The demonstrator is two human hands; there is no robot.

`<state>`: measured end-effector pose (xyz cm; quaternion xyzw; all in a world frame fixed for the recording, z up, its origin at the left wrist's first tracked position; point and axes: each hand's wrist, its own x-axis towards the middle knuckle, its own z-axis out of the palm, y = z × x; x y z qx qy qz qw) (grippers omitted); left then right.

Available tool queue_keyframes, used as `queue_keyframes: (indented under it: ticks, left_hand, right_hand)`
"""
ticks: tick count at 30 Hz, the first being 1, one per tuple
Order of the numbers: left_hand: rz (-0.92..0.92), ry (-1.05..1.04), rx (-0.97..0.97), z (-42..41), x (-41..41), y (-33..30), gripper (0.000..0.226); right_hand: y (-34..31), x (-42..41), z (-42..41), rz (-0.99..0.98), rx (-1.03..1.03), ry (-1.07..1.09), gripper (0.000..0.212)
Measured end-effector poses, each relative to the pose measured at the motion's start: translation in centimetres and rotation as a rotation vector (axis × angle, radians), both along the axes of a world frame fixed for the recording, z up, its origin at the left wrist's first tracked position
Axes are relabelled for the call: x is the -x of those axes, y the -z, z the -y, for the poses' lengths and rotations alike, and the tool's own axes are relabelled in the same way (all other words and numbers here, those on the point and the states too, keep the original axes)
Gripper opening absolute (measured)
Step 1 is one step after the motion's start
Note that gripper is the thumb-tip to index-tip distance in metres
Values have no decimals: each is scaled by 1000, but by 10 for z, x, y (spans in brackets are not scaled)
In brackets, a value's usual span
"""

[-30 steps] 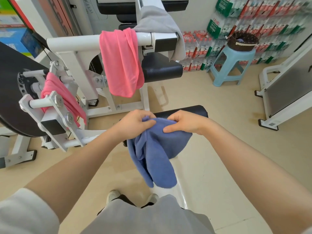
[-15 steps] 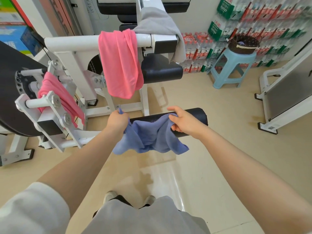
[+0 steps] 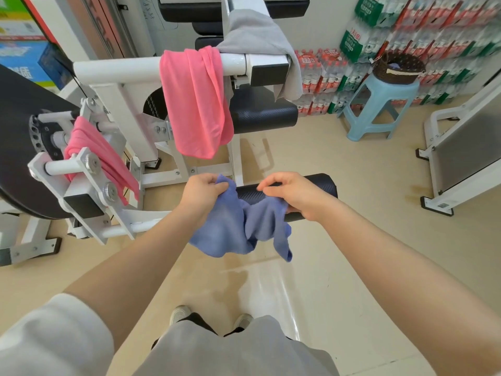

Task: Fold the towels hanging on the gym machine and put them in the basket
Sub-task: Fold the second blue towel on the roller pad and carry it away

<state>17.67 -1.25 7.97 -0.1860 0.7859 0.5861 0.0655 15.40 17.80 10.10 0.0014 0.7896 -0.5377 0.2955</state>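
Observation:
A blue towel (image 3: 238,226) hangs bunched between my hands, in front of the black roller pad (image 3: 306,189). My left hand (image 3: 203,192) grips its upper left corner. My right hand (image 3: 292,195) holds the towel's right side, thumb and fingers curled above the cloth. A pink towel (image 3: 196,104) hangs over the white bar of the gym machine (image 3: 116,73). Another pink towel (image 3: 100,156) drapes over a lower peg at left. A grey towel (image 3: 257,36) lies over the machine's upright. The dark woven basket (image 3: 401,67) sits on a light blue stool (image 3: 379,104) at back right.
Stacked packs of water bottles (image 3: 433,36) line the back wall behind the stool. Another white machine frame (image 3: 461,164) stands at right. A black round plate (image 3: 16,158) fills the left edge. Beige floor lies between me and the stool.
The blue towel came off the roller pad side and now sags lower between my hands. My right hand shifted its hold along the towel's right edge; my left hand kept its corner.

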Motion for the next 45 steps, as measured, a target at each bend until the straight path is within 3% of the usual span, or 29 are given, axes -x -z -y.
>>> queue_keyframes:
  ticks: [4,8,12,15,18,21,24,29,31,36,40,45]
  left_hand:
    - [-11,-29,-128,-10,-4,-7,16]
    - [-64,-10,-268,-15,-8,-10,23]
    - [-119,2,-420,-19,-17,-9,24]
    - [-185,42,-473,-20,-24,-7,26]
    - [-206,10,-466,-22,-25,-13,27]
    - [-187,-6,-572,-22,-23,-19,28]
    - [-152,112,-733,-21,-26,-20,35]
    - [-281,71,-377,-13,-24,-28,16]
    - [-308,129,-314,-7,-20,-33,23]
    - [-304,78,-458,3,-14,-41,28]
    - [-309,-150,-527,28,-6,-41,21]
    - [-283,-366,-553,42,3,-32,23]
  right_hand:
    - [-13,-5,9,41,212,-68,12]
    - [-14,-10,13,17,303,-182,36]
    - [-11,-12,32,-289,127,-3,9]
    - [-6,-11,39,-570,-167,80,19]
    - [-7,-16,41,-667,-190,77,25]
    - [-9,-18,45,-627,-150,29,27]
    - [-10,-18,47,-619,-191,68,29]
    - [-16,-20,49,-588,-173,29,31]
    - [-20,-19,46,-540,-93,-40,30]
    - [-29,-15,29,-263,217,-141,26]
    - [-19,-11,4,-152,77,-181,15]
    - [4,7,-25,-310,-174,57,14]
